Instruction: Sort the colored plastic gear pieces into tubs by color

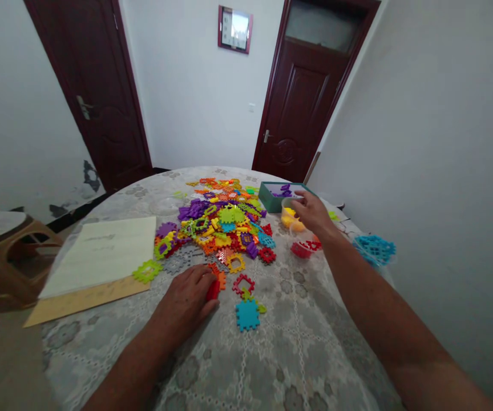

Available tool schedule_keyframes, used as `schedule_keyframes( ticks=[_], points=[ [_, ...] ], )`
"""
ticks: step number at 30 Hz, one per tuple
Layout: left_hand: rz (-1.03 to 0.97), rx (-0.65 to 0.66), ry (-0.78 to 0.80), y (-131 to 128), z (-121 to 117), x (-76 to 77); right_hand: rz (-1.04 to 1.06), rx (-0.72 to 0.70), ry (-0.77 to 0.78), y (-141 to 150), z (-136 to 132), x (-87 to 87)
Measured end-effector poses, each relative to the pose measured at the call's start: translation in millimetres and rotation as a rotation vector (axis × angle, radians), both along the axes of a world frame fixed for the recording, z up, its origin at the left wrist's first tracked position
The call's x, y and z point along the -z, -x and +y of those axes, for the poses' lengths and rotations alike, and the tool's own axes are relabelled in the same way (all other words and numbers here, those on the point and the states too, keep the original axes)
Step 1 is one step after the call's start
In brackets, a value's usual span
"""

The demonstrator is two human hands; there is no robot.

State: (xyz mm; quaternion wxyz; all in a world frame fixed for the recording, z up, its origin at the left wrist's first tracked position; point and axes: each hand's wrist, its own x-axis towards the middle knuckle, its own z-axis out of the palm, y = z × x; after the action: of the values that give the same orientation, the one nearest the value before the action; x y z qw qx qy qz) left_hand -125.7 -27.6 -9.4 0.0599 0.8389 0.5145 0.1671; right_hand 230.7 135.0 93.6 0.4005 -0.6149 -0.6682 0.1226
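Observation:
My left hand (pixel 189 294) rests low over the tablecloth, fingers closed round a red plastic building piece (pixel 213 291). Just beyond its fingertips lies an orange notched piece (pixel 221 279). A red square frame piece (pixel 243 283) and a blue notched square (pixel 247 315) with green bits are to its right. Over a clear tub of yellow pieces (pixel 288 218), my right hand (pixel 314 212) has its fingers curled together at the rim. Whatever those fingers hold, if anything, is too small to make out.
A big heap of mixed interlocking pieces (pixel 225 220) covers the table's middle. Behind the yellow tub stands a green box (pixel 267 197) with purple pieces. Tubs of red pieces (pixel 303 249) and blue pieces (pixel 375 250) sit at right. Paper sheets (pixel 101 251) lie left.

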Motion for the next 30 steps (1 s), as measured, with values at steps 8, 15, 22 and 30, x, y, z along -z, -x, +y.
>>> schedule_keyframes(
  ticks=[8, 15, 22, 30],
  points=[
    [0.003, 0.045, 0.048, -4, -4, -5.0, -0.39, -0.656, 0.326, 53, -145, 61.9],
    [-0.008, 0.046, 0.044, -5, -3, -5.1, -0.433, -0.645, 0.33, 80, -182, 86.8],
    [-0.004, 0.047, 0.003, -1, 0, 0.6, -0.192, -0.557, 0.278, 76, -166, 97.9],
    [-0.001, 0.073, -0.02, 9, 11, 15.1, -0.159, -0.46, 0.166, 53, -161, 78.6]
  ],
)
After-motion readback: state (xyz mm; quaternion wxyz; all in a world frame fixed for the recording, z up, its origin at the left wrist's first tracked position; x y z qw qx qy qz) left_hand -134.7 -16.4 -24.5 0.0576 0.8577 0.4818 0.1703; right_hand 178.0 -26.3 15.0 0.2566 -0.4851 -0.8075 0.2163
